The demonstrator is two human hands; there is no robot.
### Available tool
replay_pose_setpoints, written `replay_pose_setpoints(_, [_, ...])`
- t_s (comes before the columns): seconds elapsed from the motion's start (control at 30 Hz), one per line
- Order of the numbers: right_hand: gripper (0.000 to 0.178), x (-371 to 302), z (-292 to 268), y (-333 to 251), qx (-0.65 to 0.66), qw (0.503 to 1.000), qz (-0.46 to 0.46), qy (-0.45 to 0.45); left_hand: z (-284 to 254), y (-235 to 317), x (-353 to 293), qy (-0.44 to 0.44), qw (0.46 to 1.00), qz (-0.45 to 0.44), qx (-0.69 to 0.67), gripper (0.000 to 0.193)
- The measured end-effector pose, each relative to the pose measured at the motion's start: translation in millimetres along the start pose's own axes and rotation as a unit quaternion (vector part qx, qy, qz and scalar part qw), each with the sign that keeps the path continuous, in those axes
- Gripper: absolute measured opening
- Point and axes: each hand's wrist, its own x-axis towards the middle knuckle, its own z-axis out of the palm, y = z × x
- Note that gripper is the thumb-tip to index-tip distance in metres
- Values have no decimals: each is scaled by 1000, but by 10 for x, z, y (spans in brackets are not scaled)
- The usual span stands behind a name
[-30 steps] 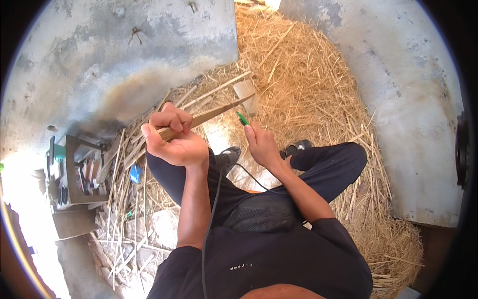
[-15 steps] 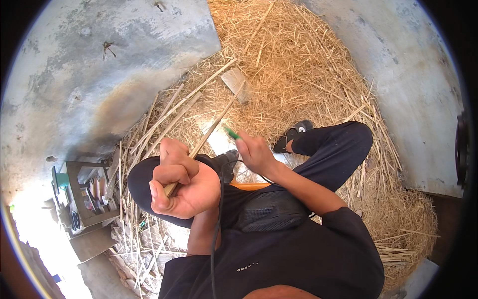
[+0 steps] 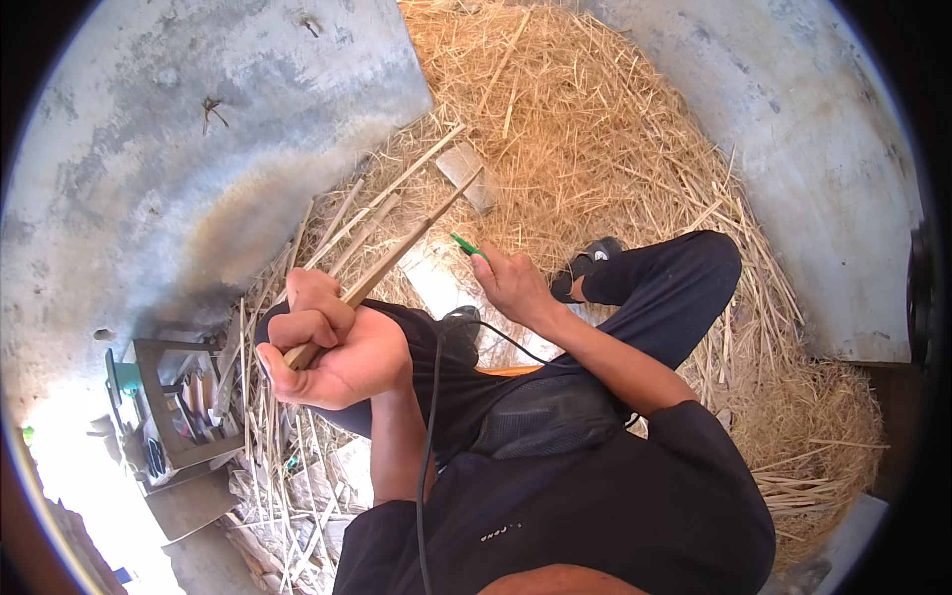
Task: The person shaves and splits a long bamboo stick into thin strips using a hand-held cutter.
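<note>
Walls (image 3: 139,178) of mottled grey rise to the left and right. Straw (image 3: 595,129) covers much of the floor between them, heaped thickly ahead. A black shirt (image 3: 575,506) fills the lower middle, with dark trousers (image 3: 674,293) spread at the knees. At far left stands a box (image 3: 206,453), small upright items inside it. Pale strips (image 3: 395,188) lie on the straw beside the left wall.

The stick (image 3: 387,261) slants up and rightward from the left hand (image 3: 332,342), which is curled around its thick lower end, thumb underneath. Its tapered tip crosses in front of a pale block (image 3: 459,164) in this view. The right hand (image 3: 519,288) is closed on a small green tool (image 3: 464,244), which points up and leftward, near the stick, with a gap showing between them. Whether the tool has a blade, I cannot tell.
</note>
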Motion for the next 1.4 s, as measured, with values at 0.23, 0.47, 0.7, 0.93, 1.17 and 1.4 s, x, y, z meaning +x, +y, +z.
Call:
replay_pose_setpoints(0.23, [29, 62, -18, 10, 83, 992, -53, -75, 49, -17, -32, -44, 998, 36, -6, 47])
replay_pose_setpoints(0.47, [30, 100, -76, 54, -33, 999, 33, -25, 108, -36, -71, -40, 998, 43, 11, 50])
replay_pose_setpoints(0.7, [32, 195, -89, 161, -40, 998, 53, -4, 86, -52, -45, -6, 999, 18, -41, 51])
replay_pose_setpoints(0.93, [27, 167, -50, 141, 4, 997, -50, -61, 52, -74, -12, -35, 999, 28, -3, 49])
replay_pose_setpoints(1.17, [32, 301, 0, 109, -28, 997, 69, -22, -26, -79, 90, -20, 999, 28, -25, 47])
replay_pose_setpoints(1.4, [27, 198, 225, -94, 61, 994, -94, -8, -27, -64, 175, 39, 999, 31, -9, 45])
